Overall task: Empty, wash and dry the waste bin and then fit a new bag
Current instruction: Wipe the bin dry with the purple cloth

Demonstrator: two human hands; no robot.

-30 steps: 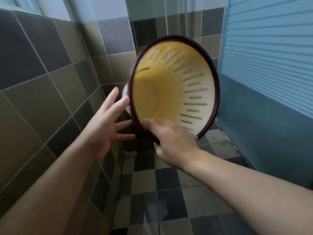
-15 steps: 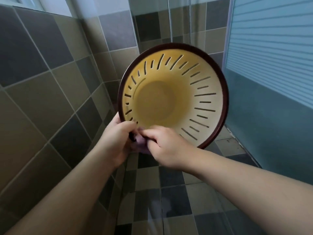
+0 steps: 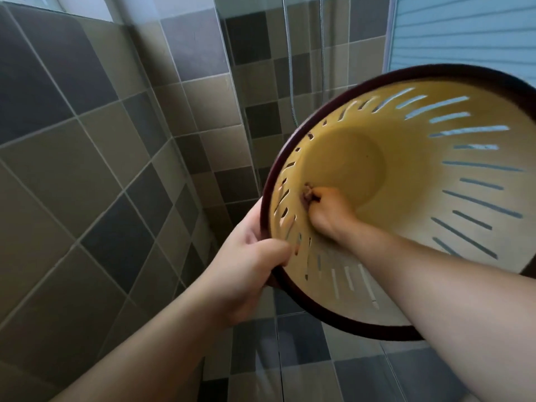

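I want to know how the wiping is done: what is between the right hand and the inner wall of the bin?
In the head view, the right hand presses a small dark cloth against the yellow inner wall of the bin.

On my feed I see a wall of grey and tan tiles (image 3: 87, 158) at left, a checkered tile floor (image 3: 304, 352) below, a glass shower panel (image 3: 261, 53) with a hose (image 3: 290, 68) behind it, and a pale blue ribbed screen (image 3: 464, 30) upper right
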